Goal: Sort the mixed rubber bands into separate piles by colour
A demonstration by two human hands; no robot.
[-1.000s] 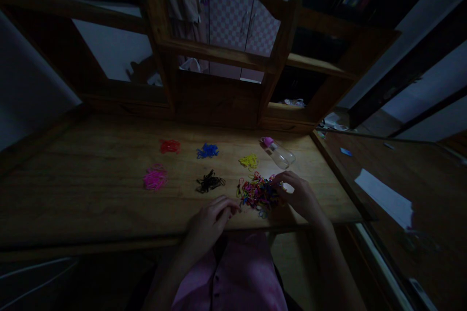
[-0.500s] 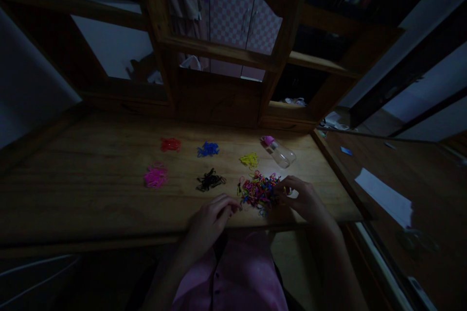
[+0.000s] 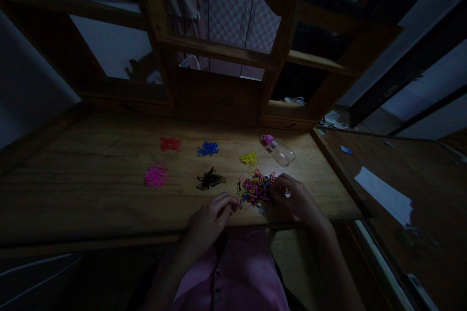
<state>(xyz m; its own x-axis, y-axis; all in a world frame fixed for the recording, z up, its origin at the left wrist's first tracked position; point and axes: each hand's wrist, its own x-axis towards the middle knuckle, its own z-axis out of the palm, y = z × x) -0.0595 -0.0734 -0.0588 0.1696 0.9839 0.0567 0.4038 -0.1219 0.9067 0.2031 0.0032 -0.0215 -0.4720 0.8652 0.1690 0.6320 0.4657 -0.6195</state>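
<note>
Right hand point(image 3: 298, 198) at right side of mixed rubber-band pile point(image 3: 255, 188), left hand point(image 3: 212, 216) curled at its near-left edge; can't tell either grip.

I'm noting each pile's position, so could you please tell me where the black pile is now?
In the head view, the black pile lies left of centre, between the pink pile and the mixed pile, just below the blue pile.

Right hand point(image 3: 299, 199) farther over multicoloured pile point(image 3: 255, 188), thumb and fingers closer
</note>
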